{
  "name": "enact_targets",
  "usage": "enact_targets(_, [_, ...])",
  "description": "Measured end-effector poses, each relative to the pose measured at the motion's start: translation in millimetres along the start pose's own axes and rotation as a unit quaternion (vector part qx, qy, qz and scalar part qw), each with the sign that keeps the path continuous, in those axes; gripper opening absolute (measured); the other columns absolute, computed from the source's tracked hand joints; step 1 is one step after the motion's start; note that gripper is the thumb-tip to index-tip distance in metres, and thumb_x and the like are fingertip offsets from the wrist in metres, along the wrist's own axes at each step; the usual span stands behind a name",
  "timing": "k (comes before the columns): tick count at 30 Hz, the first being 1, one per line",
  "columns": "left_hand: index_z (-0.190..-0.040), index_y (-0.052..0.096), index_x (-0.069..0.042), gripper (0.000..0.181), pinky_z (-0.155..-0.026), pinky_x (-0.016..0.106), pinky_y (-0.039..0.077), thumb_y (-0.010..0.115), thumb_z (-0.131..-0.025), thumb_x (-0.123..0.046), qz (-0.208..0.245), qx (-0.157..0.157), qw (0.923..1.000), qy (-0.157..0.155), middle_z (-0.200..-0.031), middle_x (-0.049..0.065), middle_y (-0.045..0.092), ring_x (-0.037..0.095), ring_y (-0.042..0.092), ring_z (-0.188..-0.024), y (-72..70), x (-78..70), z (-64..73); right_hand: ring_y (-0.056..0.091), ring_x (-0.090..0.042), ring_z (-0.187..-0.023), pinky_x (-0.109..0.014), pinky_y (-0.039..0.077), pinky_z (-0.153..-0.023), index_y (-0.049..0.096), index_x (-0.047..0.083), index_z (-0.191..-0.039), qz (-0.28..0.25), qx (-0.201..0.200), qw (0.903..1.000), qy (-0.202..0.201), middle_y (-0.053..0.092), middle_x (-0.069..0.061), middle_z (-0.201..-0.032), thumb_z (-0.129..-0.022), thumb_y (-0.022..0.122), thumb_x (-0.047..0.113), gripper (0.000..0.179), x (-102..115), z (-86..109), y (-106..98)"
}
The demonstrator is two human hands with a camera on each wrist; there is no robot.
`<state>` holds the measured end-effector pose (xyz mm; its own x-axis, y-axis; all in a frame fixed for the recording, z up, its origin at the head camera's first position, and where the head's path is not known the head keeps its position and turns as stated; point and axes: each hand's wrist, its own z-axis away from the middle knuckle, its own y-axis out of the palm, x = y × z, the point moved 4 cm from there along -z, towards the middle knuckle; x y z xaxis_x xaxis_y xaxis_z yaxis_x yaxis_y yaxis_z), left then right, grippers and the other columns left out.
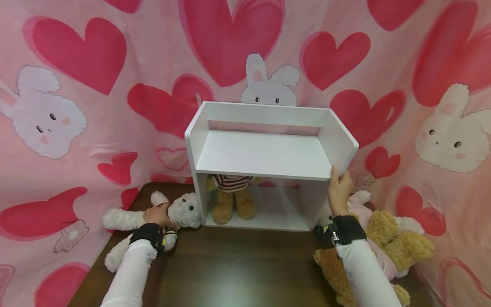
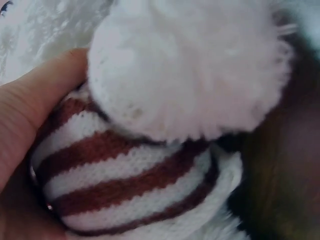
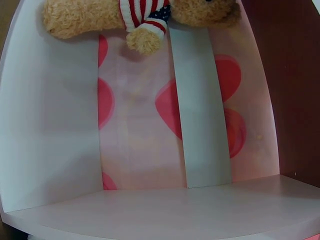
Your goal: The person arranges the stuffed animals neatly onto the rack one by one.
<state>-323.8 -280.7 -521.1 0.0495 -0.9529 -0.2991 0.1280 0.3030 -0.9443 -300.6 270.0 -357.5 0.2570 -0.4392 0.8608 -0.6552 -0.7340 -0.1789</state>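
My left hand (image 1: 156, 215) grips a white plush bear (image 1: 186, 211) that lies on its back left of the shelf. In the left wrist view, the thumb presses its brown-and-white striped knit sweater (image 2: 115, 185), next to a fluffy white part of the toy. A white two-tier shelf (image 1: 261, 153) stands on the table. My right hand (image 1: 339, 192) holds the front edge of its right side panel, near the middle board. In the lower tier sits a tan teddy bear (image 1: 233, 202) in a striped sweater, its head hidden by that board; the right wrist view shows its striped sleeve (image 3: 155, 22).
Right of the shelf lie a brown teddy bear (image 1: 333, 268) and plush toys in pink clothes (image 1: 377, 238), partly behind my right forearm. The dark wooden table (image 1: 245, 268) extends in front of the shelf. A pink curtain (image 1: 153, 51) with hearts and rabbits surrounds it.
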Motion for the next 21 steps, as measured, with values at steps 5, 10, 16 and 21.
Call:
enact_targets(5, [-0.130,0.041,0.000,0.092,-0.084,0.067,0.027,0.080,-0.057,-0.042,0.032,-0.021,0.9991,-0.021,-0.116,0.041,0.038,0.059,0.031,-0.106,4.4,-0.3,3.2,0.050,-0.028,-0.107,-0.049,0.037,-0.095,0.051,-0.006,-0.119,-0.001,0.000,1.0000,0.004,0.055,-0.022,-0.119,-0.095,0.045,0.034,0.047,-0.2,0.2,-0.8])
enact_targets(10, [-0.126,0.044,0.000,0.087,-0.081,0.065,0.029,0.080,-0.057,-0.037,0.057,-0.051,0.9970,-0.011,-0.113,0.040,0.039,0.058,0.033,-0.102,4.0,3.1,5.4,0.051,-0.027,-0.107,-0.049,0.038,-0.095,0.051,-0.005,-0.119,-0.005,0.001,1.0000,0.005,0.056,-0.020,-0.119,-0.095,0.045,0.033,0.046,-1.3,0.6,-0.5])
enact_targets(16, [-0.124,0.047,-0.001,0.078,-0.078,0.064,0.033,0.078,-0.059,-0.032,0.067,-0.081,0.9944,0.001,-0.112,0.038,0.042,0.056,0.036,-0.101,-3.7,6.2,12.1,0.050,-0.026,-0.108,-0.048,0.038,-0.095,0.051,-0.004,-0.120,-0.009,0.003,0.9999,0.004,0.055,-0.020,-0.120,-0.095,0.046,0.034,0.047,-1.3,0.3,0.1])
enact_targets(21, [-0.122,0.048,0.000,0.074,-0.074,0.064,0.036,0.078,-0.060,-0.026,0.075,-0.097,0.9922,0.025,-0.112,0.037,0.043,0.055,0.037,-0.100,-12.1,6.4,21.0,0.050,-0.026,-0.108,-0.048,0.037,-0.096,0.051,-0.004,-0.121,-0.014,0.004,0.9999,0.002,0.055,-0.020,-0.121,-0.094,0.046,0.034,0.047,-0.7,-0.3,0.5])
